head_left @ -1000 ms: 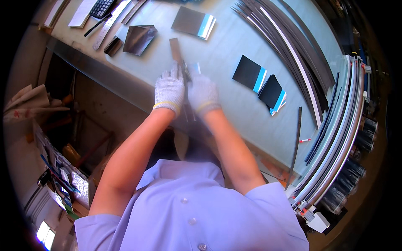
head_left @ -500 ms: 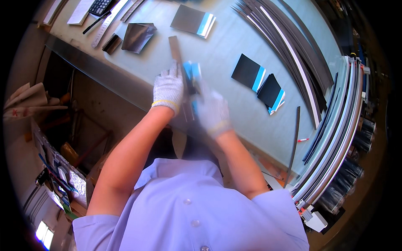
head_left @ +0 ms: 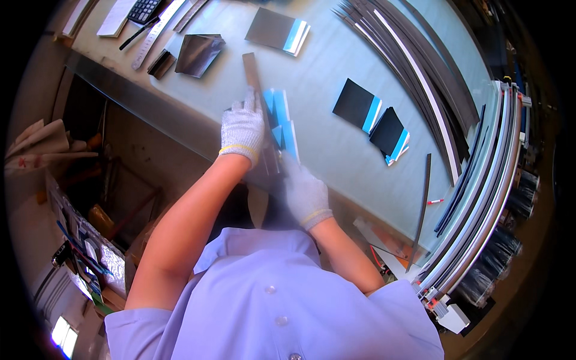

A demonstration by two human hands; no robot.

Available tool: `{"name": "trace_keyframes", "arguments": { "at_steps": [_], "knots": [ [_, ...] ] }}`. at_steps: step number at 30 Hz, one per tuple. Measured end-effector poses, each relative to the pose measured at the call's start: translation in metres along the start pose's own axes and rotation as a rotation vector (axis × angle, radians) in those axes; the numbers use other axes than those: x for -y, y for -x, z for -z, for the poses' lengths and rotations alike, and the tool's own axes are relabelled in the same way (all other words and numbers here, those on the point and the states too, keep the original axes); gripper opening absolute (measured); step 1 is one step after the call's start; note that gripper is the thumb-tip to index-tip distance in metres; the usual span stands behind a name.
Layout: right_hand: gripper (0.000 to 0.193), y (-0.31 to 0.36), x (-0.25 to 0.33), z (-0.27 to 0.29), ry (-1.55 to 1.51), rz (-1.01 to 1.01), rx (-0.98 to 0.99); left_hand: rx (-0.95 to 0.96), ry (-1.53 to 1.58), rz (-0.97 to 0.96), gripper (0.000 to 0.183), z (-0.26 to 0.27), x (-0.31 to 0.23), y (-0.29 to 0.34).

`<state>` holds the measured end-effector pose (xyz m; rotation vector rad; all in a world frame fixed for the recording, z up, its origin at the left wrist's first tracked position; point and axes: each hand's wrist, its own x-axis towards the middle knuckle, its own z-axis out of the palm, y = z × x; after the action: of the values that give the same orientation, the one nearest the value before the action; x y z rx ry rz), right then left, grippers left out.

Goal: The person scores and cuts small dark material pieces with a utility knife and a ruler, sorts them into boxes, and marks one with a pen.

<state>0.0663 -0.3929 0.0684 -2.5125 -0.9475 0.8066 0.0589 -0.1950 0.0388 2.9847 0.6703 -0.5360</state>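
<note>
My left hand (head_left: 242, 129), in a pale knit glove with a yellow line at the cuff, lies with outstretched fingers on a long straight flat strip (head_left: 250, 66) on the table. Along the strip's right side are blue pieces with white edges (head_left: 285, 127), partly covered by the strip. My right hand (head_left: 306, 193), also gloved, is lower down by the table's near edge, just below the blue pieces. Its fingers look bent together and are slightly blurred; whatever they hold is hidden.
Dark cards with blue and white edges lie at right (head_left: 356, 105) and at the top (head_left: 273, 29). Brown-black sheets (head_left: 200, 53), a ruler (head_left: 157, 33) and a calculator (head_left: 143, 10) are at upper left. Long dark strips (head_left: 414, 66) curve along the right; a red pen (head_left: 435, 201) lies nearby.
My right hand has moved down toward my body, off the blue pieces, which now show more fully beside the strip. My left hand has stayed on the strip.
</note>
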Motion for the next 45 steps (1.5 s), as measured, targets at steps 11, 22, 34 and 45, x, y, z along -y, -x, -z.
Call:
{"name": "trace_keyframes", "arguments": {
  "at_steps": [11, 22, 34, 45],
  "knots": [
    [0.055, -0.109, 0.022, 0.006, 0.000, 0.043, -0.130, -0.172, -0.090, 0.009, 0.108, -0.035, 0.004, -0.009],
    [0.054, -0.004, 0.001, 0.009, 0.048, -0.009, 0.062, -0.020, 0.018, 0.019, 0.116, -0.004, 0.000, -0.001],
    [0.053, -0.077, 0.018, 0.000, -0.062, -0.011, -0.131, -0.059, -0.010, -0.001, 0.110, -0.016, 0.002, -0.004],
    [0.051, -0.069, 0.021, 0.038, -0.007, 0.000, -0.101, -0.002, 0.033, 0.016, 0.108, -0.002, 0.001, -0.002]
  ]
}}
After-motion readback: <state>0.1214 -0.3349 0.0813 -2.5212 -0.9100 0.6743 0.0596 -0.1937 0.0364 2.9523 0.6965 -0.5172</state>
